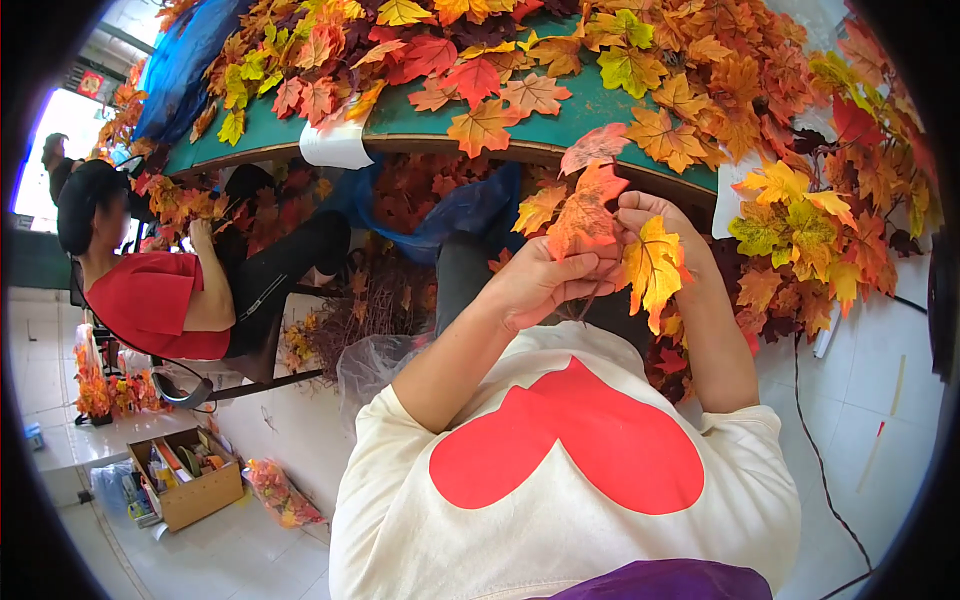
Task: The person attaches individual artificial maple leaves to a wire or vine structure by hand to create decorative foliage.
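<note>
White tiled floor runs under a green worktable [600,105] heaped with loose fabric maple leaves [480,75]. Your left hand [540,285] has its fingers closed round an orange-red fabric leaf sprig [585,215], held up close to work on; your right hand [655,225] pinches a yellow-orange fabric leaf [652,268] beside it. A seated co-worker in red [150,295] is well apart on your left; a cardboard box [190,480] stands on the floor.

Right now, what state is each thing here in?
Left hand: closed on the orange leaf sprig.
Right hand: gripping the sprig beside a yellow leaf.
Green table: strewn with loose leaves.
Cardboard box: open, filled.
</note>
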